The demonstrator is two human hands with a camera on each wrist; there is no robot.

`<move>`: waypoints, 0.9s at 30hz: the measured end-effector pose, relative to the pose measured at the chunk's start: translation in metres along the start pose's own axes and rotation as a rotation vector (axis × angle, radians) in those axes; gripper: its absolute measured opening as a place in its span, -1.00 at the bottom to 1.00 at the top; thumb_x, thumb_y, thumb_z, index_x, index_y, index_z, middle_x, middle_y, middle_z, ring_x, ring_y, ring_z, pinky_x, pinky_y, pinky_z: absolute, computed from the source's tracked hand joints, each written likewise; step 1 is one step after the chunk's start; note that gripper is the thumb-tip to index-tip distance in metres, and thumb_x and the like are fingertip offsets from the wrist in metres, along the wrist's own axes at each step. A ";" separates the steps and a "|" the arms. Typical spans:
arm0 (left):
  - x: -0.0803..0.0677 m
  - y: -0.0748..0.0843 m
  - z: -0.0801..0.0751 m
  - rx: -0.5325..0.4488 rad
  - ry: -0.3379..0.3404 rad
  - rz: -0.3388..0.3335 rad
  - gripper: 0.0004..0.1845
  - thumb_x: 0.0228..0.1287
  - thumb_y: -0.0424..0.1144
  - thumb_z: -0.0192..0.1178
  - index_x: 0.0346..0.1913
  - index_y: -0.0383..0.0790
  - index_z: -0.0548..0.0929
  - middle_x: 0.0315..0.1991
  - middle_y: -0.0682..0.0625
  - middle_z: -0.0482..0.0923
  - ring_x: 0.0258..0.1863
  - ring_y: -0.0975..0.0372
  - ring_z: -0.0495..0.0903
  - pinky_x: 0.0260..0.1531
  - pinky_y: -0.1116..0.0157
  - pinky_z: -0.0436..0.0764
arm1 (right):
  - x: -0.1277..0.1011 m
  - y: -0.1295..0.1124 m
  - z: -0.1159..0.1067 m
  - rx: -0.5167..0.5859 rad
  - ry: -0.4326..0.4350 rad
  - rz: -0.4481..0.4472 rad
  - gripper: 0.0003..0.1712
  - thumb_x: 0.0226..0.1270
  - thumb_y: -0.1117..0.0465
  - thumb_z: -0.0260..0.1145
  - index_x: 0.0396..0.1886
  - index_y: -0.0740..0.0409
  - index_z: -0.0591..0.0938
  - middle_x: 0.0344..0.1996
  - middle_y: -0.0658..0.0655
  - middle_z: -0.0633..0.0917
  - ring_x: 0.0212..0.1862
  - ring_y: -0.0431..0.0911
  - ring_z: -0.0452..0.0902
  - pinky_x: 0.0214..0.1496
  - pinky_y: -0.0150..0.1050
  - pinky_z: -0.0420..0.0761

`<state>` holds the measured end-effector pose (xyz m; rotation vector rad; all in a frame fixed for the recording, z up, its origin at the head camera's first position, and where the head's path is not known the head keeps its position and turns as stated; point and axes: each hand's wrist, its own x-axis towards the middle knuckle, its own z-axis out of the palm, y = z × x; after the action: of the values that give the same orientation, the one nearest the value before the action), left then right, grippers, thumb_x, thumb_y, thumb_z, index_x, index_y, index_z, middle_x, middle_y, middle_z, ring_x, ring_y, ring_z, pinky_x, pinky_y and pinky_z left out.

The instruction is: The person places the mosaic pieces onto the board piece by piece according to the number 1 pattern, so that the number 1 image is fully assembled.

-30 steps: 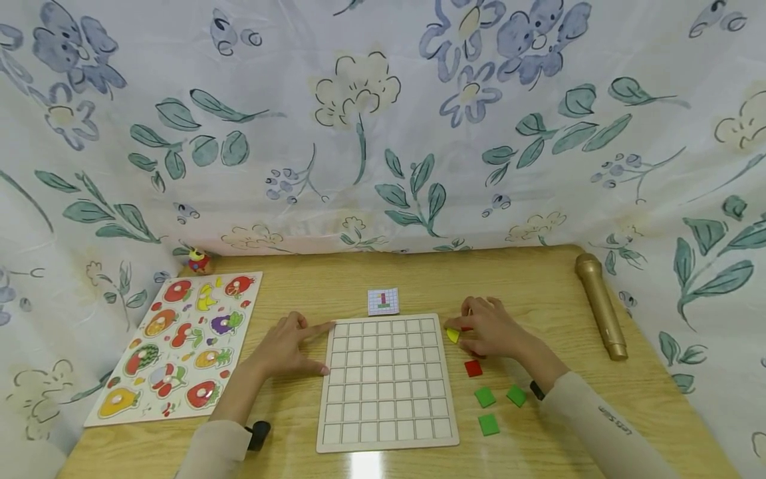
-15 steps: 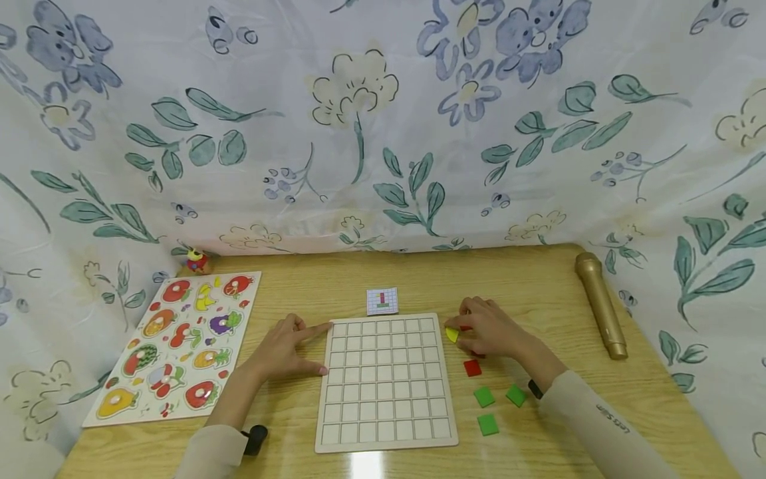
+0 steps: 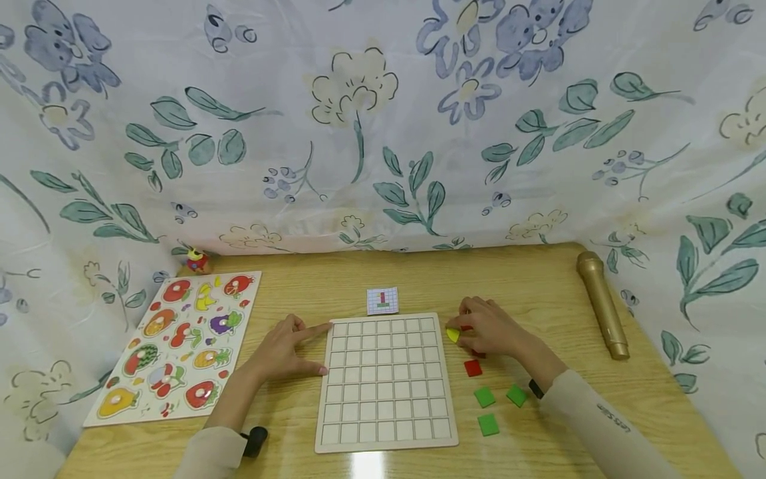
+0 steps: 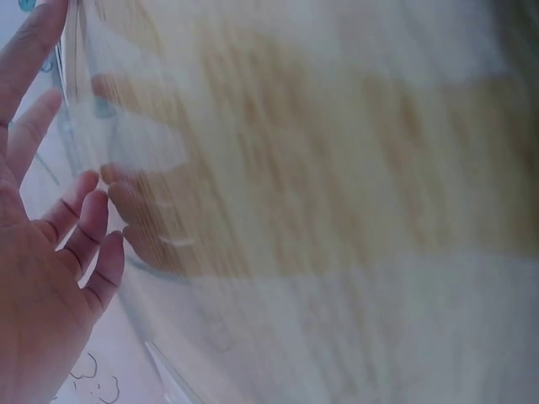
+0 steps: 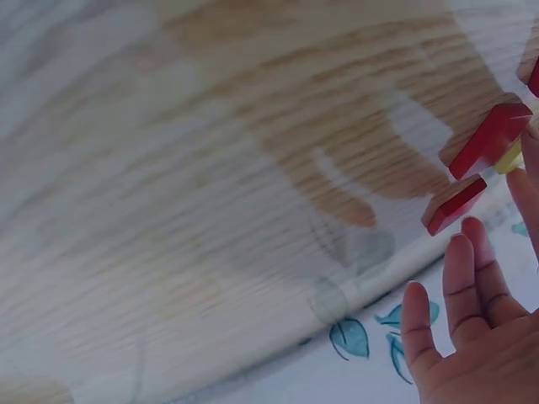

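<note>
White cloth (image 3: 287,40) printed with flowers and leaves, the largest thing here, hangs along the far side. Before it is one wooden table (image 3: 317,271). At its left lies one fruit puzzle board (image 3: 149,406); in the middle lies one grid board (image 3: 385,384), seven squares by seven. Two hands are well apart, one on either side of the grid: the left hand (image 3: 288,349) touches its left edge with straight index finger and thumb, spread apart; the right hand (image 3: 491,328), just beyond its right edge, pinches one yellow tile (image 3: 453,335). One gold microphone (image 3: 603,306) lies far right, one small toy (image 3: 197,260) stands far left, and one card (image 3: 382,301) sits just beyond the grid's far edge. Smallest are three green tiles (image 3: 485,397), near right, and three red tiles (image 3: 473,368), two of them partly hidden by the right hand
</note>
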<state>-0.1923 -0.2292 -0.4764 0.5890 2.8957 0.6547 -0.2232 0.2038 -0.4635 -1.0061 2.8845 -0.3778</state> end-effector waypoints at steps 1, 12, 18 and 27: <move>0.000 0.000 0.000 0.000 0.001 -0.001 -0.06 -0.18 0.35 0.47 0.38 0.18 0.49 -0.19 -0.04 0.29 -0.30 0.19 0.19 -0.30 0.26 0.20 | 0.000 0.000 0.001 0.004 0.005 0.001 -0.64 0.19 0.11 0.47 0.02 -0.01 0.76 -0.20 0.02 0.50 -0.16 -0.09 0.30 -0.10 -0.10 0.34; 0.000 -0.004 0.003 -0.005 0.009 0.013 -0.10 -0.17 0.34 0.48 0.35 0.20 0.52 -0.21 -0.01 0.29 -0.31 0.21 0.19 -0.32 0.28 0.20 | -0.006 0.004 0.007 0.009 0.119 -0.049 -0.75 0.16 0.08 0.51 -0.18 0.05 0.79 -0.28 0.01 0.54 -0.20 -0.11 0.40 -0.14 -0.12 0.44; -0.002 -0.006 0.004 0.006 0.009 0.024 -0.10 -0.14 0.35 0.46 0.37 0.19 0.50 -0.20 0.00 0.29 -0.31 0.22 0.18 -0.33 0.29 0.20 | -0.006 0.003 0.008 -0.019 0.136 -0.069 -0.76 0.15 0.10 0.52 -0.21 0.09 0.79 -0.27 0.02 0.54 -0.21 -0.12 0.42 -0.18 -0.16 0.46; -0.003 -0.004 0.003 0.007 -0.001 0.012 -0.08 -0.13 0.35 0.45 0.39 0.19 0.47 -0.20 0.01 0.27 -0.31 0.22 0.18 -0.32 0.29 0.19 | -0.007 0.004 0.015 -0.068 0.188 -0.094 -0.72 0.10 0.07 0.55 -0.27 0.16 0.78 -0.24 0.04 0.57 -0.19 -0.10 0.48 -0.10 -0.10 0.55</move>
<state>-0.1907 -0.2325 -0.4813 0.6074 2.8970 0.6461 -0.2177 0.2077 -0.4789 -1.1812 3.0421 -0.4036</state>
